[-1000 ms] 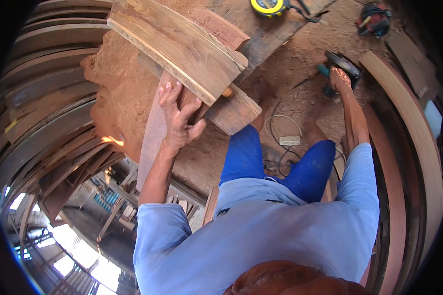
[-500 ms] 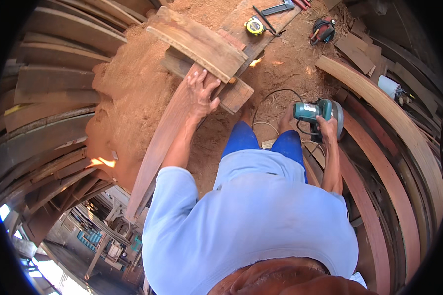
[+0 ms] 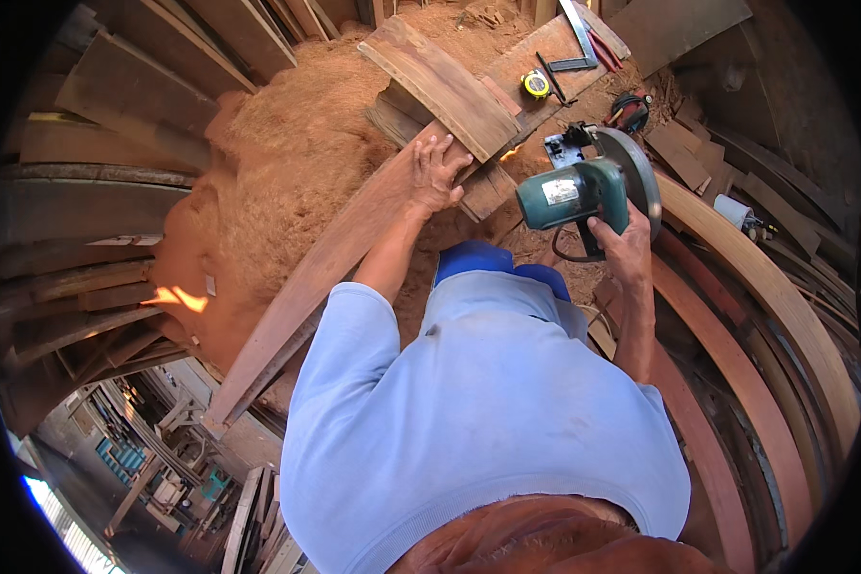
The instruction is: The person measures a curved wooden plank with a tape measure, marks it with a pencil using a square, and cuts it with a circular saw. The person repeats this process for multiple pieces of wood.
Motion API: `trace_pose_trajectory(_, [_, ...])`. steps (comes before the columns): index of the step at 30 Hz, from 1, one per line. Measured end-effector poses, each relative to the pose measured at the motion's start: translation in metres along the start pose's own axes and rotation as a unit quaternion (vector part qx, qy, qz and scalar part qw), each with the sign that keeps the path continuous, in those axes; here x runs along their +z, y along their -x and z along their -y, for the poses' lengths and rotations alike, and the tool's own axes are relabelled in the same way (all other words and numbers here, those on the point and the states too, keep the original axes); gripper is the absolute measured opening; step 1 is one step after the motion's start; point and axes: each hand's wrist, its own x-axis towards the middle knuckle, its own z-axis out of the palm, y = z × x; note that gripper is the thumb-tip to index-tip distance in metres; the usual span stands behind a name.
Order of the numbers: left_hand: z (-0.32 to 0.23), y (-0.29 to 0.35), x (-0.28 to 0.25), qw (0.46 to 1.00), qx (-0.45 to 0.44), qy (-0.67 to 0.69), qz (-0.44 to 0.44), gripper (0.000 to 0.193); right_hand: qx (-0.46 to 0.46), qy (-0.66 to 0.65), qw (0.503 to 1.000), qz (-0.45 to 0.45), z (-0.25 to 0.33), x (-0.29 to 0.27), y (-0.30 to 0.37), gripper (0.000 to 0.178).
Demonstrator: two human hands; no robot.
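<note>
My right hand (image 3: 626,247) grips the rear handle of a green circular saw (image 3: 566,195), held up off the wood at the right of my knees. The saw's round blade guard faces right and its base plate points away from me. My left hand (image 3: 437,174) lies with fingers apart on a long reddish plank (image 3: 340,244), close to its far end. Just beyond my fingertips, a shorter brown board (image 3: 445,84) lies across the plank's far end. Under them sits a wood block (image 3: 489,191). The saw's blade is hidden by its guard.
Farther off lie a yellow tape measure (image 3: 536,84), a try square (image 3: 578,59), red-handled pliers (image 3: 605,50) and a red-and-black power tool (image 3: 629,112). Sawdust (image 3: 268,191) is heaped at the left. Long boards (image 3: 751,383) line the right, with a white container (image 3: 732,211) beside them.
My right hand has lifted the circular saw up and away from me, toward the boards. My left hand stays on the plank. The whole view has shifted a little.
</note>
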Motion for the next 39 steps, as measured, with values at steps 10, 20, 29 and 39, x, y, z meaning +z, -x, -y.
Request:
trace_pose_trajectory(10, [0.000,0.003,0.010,0.999,0.009,0.012,-0.035,0.068,-0.096,0.094,0.989,0.069,0.028,0.058,-0.048,0.032])
trace_pose_trajectory(20, [-0.002,0.006,-0.001,1.000,0.016,0.006,-0.018,0.066,-0.134,0.212,0.962,0.110,0.027,0.057,-0.062,0.028])
trace_pose_trajectory(29, [-0.158,0.150,-0.018,0.881,-0.373,0.170,0.237,0.070,-0.157,0.252,0.945,0.139,0.014,0.032,-0.084,0.036])
trace_pose_trajectory(39, [-0.284,0.260,0.046,0.812,-0.397,0.418,0.089,0.045,-0.202,0.282,0.918,0.191,0.017,0.013,-0.102,0.038])
